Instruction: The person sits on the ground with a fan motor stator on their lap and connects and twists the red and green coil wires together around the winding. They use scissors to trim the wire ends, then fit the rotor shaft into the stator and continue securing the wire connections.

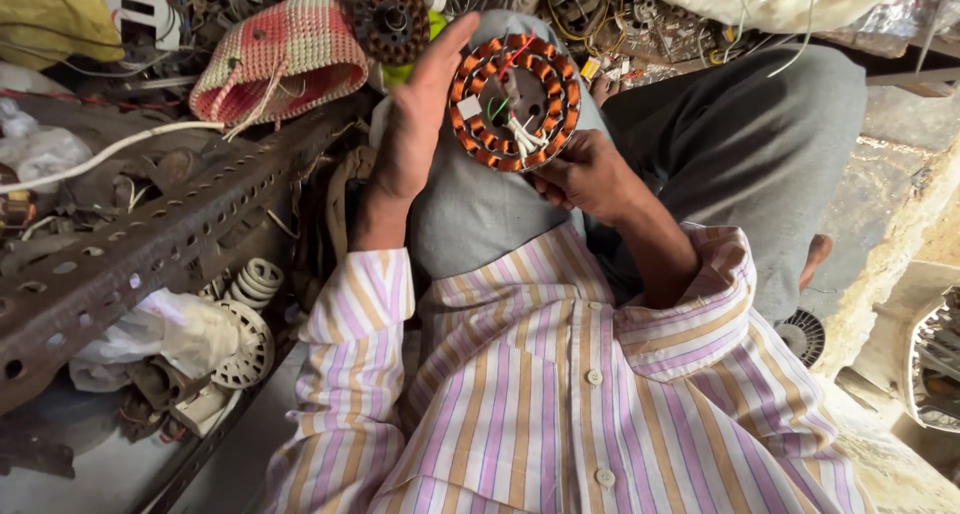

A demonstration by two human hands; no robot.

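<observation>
Cluttered metal scrap and a slotted angle bar (150,239) crowd the workshop floor. Over the knee, the right hand (585,174) pinches a copper-wound stator ring (515,102) from below, face up for viewing, while the left hand (425,114) stands open and flat against its rim, steadying it.

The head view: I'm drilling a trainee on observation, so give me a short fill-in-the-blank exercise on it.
1. The ring-shaped motor stator is wound with ____-coloured wire.
2. The right hand grips the stator at its ____ edge.
3. The left hand is held ____, palm beside the stator.

Missing words: copper; lower; open
</observation>
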